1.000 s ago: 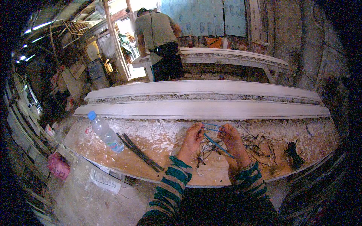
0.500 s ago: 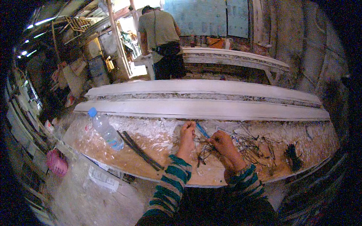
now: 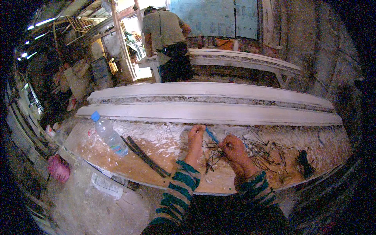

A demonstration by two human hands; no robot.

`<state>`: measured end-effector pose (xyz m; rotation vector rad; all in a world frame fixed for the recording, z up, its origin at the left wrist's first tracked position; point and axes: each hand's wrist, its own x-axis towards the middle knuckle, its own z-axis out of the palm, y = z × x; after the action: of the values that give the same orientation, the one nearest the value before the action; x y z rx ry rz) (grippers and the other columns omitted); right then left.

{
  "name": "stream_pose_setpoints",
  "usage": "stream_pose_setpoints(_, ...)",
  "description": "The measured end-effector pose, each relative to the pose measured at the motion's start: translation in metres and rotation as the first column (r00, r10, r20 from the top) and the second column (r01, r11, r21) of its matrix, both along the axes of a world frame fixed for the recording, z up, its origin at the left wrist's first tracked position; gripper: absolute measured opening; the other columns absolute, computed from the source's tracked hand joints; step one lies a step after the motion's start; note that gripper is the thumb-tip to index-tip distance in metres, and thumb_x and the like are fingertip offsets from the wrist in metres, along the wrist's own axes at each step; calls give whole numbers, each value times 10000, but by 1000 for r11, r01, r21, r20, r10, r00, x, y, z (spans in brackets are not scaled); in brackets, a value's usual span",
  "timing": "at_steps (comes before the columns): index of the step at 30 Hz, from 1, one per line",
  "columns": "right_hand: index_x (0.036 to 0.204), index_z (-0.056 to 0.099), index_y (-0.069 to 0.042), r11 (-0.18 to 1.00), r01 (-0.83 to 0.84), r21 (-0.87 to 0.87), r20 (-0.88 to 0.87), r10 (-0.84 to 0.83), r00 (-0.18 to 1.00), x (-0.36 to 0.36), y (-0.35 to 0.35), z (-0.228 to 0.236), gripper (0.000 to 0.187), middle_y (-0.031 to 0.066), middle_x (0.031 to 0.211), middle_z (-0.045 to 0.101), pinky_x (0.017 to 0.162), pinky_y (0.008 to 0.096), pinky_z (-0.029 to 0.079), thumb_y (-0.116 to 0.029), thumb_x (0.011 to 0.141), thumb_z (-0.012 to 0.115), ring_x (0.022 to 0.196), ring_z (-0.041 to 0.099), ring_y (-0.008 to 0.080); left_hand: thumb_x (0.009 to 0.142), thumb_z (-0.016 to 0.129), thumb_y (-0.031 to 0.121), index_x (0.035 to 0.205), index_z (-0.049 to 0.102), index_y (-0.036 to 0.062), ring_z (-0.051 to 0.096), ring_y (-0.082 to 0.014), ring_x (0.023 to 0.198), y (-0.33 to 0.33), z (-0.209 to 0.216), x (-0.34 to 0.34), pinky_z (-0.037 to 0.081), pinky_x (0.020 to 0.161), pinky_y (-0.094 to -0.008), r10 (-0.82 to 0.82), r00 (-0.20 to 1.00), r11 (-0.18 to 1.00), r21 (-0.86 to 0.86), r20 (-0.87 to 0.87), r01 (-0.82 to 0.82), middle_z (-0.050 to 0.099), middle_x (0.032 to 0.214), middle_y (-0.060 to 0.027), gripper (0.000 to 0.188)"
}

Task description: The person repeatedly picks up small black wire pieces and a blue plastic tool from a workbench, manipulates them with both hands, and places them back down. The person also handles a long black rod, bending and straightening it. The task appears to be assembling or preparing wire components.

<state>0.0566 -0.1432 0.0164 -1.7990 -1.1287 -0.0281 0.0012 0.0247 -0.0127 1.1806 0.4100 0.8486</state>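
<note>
Left hand [image 3: 195, 135] pinches the upper end of a blue strip [image 3: 212, 135], right hand [image 3: 232, 147] closed on its lower end; strip slants between them over the white-spattered bench [image 3: 221, 183], perhaps a cord, too blurred to be sure. Dark strands [image 3: 270, 154] lie tangled beside the right hand; capped bottle [image 3: 110, 134] well left.

A broad brown wooden surface [image 3: 219, 184], streaked with white (more heavily toward its far side), bears two long white boards [image 3: 211, 113] beyond both grips. Left of the left grip [image 3: 196, 135] lie long thin dark strips [image 3: 145, 156], then a clear plastic bottle with a blue cap [image 3: 110, 135]. A loose tangle of thin dark strands [image 3: 268, 154] spreads around the right grip [image 3: 232, 148]; well right of it sits a compact dark bundle [image 3: 304, 164].
</note>
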Motion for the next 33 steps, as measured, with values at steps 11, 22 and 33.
stream_pose_setpoints(11,651,562,-39,932,340,126,242,-361,901,41,-25,4,122,100,693,562,623,342,424,-145,632,618,682,550,258,691,627,216,848,655,152,485,-292,927,-13,-14,7,393,820,-385,198,928,518,838,-315,174,535,951,-120,172)
stream_pose_setpoints(22,688,600,-57,907,405,111,258,-420,870,46,-17,-10,109,104,702,581,621,342,429,-154,651,633,690,558,259,615,669,194,761,658,235,332,-313,1092,-33,14,-17,257,913,-490,269,872,348,885,-409,308,423,1159,-62,152)
stream_pose_setpoints(33,810,641,-133,958,103,-268,176,-56,983,23,-16,4,261,31,783,624,859,448,288,-356,675,657,826,571,217,613,662,168,728,643,205,354,-273,1070,-24,6,-3,255,873,-463,234,967,340,940,-100,15,467,1107,-21,123)
